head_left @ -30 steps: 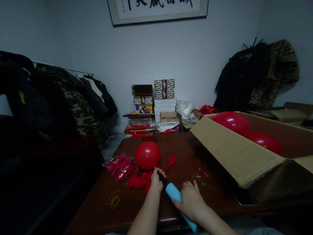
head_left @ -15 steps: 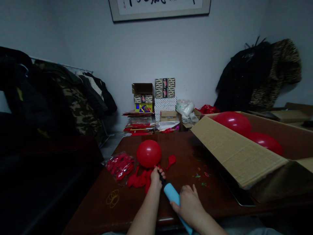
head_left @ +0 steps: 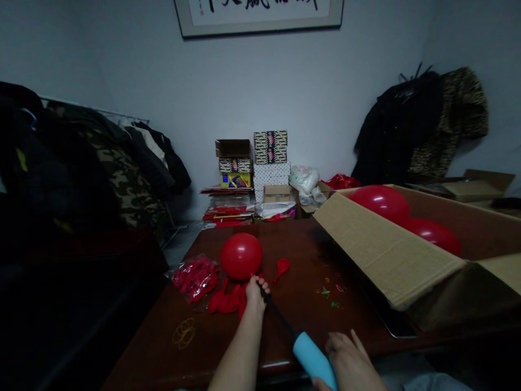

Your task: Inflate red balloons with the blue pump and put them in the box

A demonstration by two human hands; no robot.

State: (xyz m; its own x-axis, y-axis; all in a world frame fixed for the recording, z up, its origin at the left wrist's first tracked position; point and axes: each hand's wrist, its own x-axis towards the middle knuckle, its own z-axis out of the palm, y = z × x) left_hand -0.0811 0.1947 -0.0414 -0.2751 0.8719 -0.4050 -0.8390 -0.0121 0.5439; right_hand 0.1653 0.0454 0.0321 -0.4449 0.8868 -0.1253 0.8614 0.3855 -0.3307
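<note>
My left hand is closed around the neck of a partly inflated red balloon and the black nozzle end of a balloon pump. The pump's thin black rod shows between that end and its light blue barrel. My right hand grips the barrel near the table's front edge, with some fingers lifted off it. Beside my left hand lie several limp red balloons. A clear bag of red balloons is further left, and one uninflated balloon lies to the right.
On the right stands an open cardboard box holding inflated red balloons. Yellow rubber bands lie at the table's left, small coloured bands at its right. A dark flat device sits under the box's edge. Stacked boxes stand behind.
My right hand has drawn the blue barrel back toward me and to the right, exposing more black rod. My left hand stays at the balloon's neck. The view has shifted slightly.
</note>
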